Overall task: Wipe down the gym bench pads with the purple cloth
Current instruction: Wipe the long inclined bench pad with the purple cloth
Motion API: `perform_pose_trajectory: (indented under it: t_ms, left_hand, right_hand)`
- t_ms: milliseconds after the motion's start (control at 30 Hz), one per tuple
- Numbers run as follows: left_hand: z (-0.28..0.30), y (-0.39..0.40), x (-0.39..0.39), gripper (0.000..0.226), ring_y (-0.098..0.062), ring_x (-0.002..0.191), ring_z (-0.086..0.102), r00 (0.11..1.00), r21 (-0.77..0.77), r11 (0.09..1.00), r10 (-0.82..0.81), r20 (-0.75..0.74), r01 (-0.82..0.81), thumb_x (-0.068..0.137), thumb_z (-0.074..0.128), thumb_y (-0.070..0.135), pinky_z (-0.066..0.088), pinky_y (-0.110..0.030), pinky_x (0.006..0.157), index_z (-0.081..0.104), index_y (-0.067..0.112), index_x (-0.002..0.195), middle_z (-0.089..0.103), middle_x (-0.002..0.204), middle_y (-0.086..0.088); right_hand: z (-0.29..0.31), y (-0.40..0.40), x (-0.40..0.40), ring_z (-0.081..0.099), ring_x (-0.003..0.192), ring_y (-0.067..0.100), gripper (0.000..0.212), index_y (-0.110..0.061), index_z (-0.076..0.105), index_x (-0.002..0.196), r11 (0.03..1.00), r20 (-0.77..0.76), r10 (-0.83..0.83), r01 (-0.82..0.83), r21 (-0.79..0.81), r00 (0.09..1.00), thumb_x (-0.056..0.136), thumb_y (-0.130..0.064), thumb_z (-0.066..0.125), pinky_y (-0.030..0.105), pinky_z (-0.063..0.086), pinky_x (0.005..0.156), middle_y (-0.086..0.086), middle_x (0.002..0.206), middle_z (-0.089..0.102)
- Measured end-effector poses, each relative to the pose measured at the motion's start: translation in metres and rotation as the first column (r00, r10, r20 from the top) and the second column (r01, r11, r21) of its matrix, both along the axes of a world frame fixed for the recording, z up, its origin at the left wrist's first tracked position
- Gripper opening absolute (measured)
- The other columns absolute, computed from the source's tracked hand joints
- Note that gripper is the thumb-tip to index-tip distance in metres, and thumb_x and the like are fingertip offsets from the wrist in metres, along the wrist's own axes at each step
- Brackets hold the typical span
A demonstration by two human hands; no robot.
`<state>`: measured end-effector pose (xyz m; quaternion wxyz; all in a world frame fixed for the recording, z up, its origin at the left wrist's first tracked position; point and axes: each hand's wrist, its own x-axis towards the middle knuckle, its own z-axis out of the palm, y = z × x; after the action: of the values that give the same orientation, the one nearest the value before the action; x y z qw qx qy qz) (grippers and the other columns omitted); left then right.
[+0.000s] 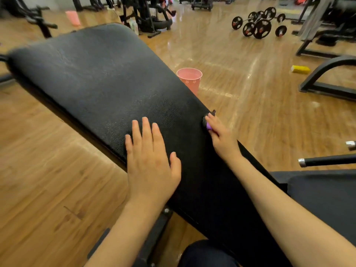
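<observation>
Landmark: black bench pad [100, 78], long, running diagonally from upper left down to lower right across the view.

Left hand [152, 160] lay flat on the pad's near half, palm down, fingers straight and slightly spread, holding nothing. Grip there: apart.

Right hand [221, 137] was at the pad's right edge, just right of the left hand. Its fingers were curled around the purple cloth [208, 126], pressing it against the pad's side. Grip there: clamped on the cloth. Only a small purple bit showed beside the fingers; the rest was hidden by the hand or dark against the pad, so I couldn't tell how it was folded.

Pink cup [189, 79] stood upright on the wooden floor [48, 170] just beyond the pad's right edge, partly hidden behind it. A second pink cup [73, 17] sat on the floor past the pad's far end. Barbells with black plates [259, 23] lay on the floor well to the right of the pad. A yellow block [300, 69] lay on the floor right of the pad, near a black machine frame [327, 74].
</observation>
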<state>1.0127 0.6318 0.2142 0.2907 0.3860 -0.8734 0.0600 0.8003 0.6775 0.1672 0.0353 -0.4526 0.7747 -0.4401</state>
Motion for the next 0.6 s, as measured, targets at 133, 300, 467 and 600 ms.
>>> perform_pose_trajectory:
  t_ms: [133, 300, 467, 600]
  left_hand:
    - [0.002, -0.017, 0.010, 0.073, -0.045, 0.137, 0.024, 0.993, -0.036, 0.994, 0.107, 0.056, -0.106, 0.077, 0.037, 0.034, 0.011, -0.049, 0.112, 0.041, -0.013, 0.134, 0.034, 0.144, -0.033]
    - [-0.001, -0.017, 0.008, 0.071, -0.040, 0.135, 0.035, 0.987, -0.055, 0.992, 0.117, 0.110, -0.111, 0.077, 0.038, 0.033, 0.016, -0.047, 0.112, 0.045, -0.011, 0.133, 0.039, 0.143, -0.029]
    - [-0.003, -0.017, 0.004, 0.070, -0.037, 0.137, 0.034, 0.985, -0.060, 0.988, 0.150, 0.087, -0.145, 0.078, 0.039, 0.034, 0.012, -0.045, 0.114, 0.046, -0.007, 0.134, 0.039, 0.145, -0.026]
    - [-0.003, -0.017, 0.002, 0.070, -0.036, 0.136, 0.035, 0.984, -0.057, 0.986, 0.160, 0.073, -0.156, 0.075, 0.041, 0.033, 0.011, -0.045, 0.114, 0.048, -0.006, 0.134, 0.040, 0.145, -0.025]
  right_hand:
    - [0.018, -0.046, -0.004, 0.030, 0.137, 0.024, 0.044, -0.005, 0.048, 0.132, 0.990, -0.083, 0.132, -0.136, -0.046, 0.988, 0.089, 0.005, 0.048, 0.015, 0.016, 0.110, 0.008, 0.141, 0.042]
    - [-0.004, 0.003, 0.001, 0.030, 0.131, -0.001, 0.052, -0.011, 0.040, 0.133, 0.990, -0.079, 0.105, -0.111, -0.083, 0.991, 0.087, 0.010, 0.051, 0.004, 0.017, 0.105, -0.006, 0.136, 0.040]
    - [-0.029, 0.047, 0.008, 0.029, 0.130, -0.007, 0.058, -0.017, 0.039, 0.132, 0.998, -0.004, 0.046, -0.046, -0.045, 0.999, 0.085, 0.015, 0.052, 0.004, 0.020, 0.105, -0.009, 0.136, 0.041]
    - [0.002, -0.002, 0.016, 0.034, 0.132, 0.016, 0.049, -0.008, 0.042, 0.131, 0.990, -0.111, 0.114, -0.122, -0.066, 0.987, 0.086, 0.008, 0.051, 0.005, 0.017, 0.107, -0.001, 0.135, 0.043]
